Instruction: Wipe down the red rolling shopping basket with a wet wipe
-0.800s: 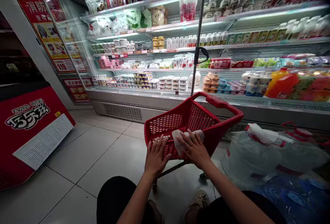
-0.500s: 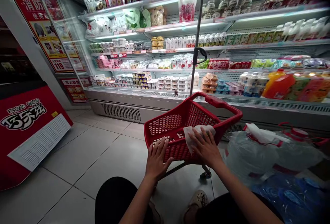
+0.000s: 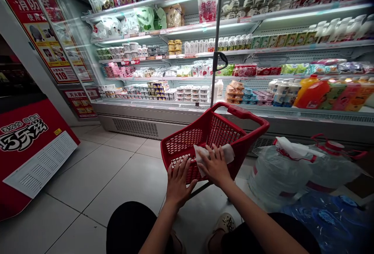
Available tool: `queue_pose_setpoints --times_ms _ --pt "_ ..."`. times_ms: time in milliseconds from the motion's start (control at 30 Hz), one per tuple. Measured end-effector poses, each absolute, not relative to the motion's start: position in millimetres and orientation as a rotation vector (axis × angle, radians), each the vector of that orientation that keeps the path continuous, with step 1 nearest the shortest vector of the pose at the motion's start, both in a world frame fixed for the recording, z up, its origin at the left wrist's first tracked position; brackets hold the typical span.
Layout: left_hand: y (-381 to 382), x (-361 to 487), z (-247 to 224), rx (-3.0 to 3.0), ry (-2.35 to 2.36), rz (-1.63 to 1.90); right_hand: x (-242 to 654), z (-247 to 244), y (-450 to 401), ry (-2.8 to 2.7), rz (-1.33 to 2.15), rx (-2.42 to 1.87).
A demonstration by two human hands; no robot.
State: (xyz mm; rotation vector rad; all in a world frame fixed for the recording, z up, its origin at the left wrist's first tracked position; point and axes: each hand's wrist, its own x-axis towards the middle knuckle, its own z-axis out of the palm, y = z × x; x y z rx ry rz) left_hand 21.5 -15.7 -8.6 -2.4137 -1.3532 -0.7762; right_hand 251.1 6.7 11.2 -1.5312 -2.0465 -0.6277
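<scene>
left hand (image 3: pixel 177 187): fingers extended, slightly apart, at near rim of red shopping cart (image 3: pixel 201 129) | right hand (image 3: pixel 216 169): fingers spread flat over white cloth (image 3: pixel 228 154) | cloth: on cart's near rim | cart: before refrigerated display case (image 3: pixel 134 126), water jugs (image 3: pixel 280 176) right

A cloth (image 3: pixel 228 153) lies on the cart (image 3: pixel 241 152) under the right hand (image 3: pixel 216 167); the cart has the fridge (image 3: pixel 169 123) behind, jugs (image 3: pixel 277 176) right, a freezer (image 3: pixel 55 145) left.
</scene>
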Motion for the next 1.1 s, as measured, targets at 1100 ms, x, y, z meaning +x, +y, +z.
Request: queue_pose_setpoints --times_ms 1100 --pt "1 22 21 -2.342 -1.591 -0.840 281 58 -7 -2.120 -0.668 -1.489"
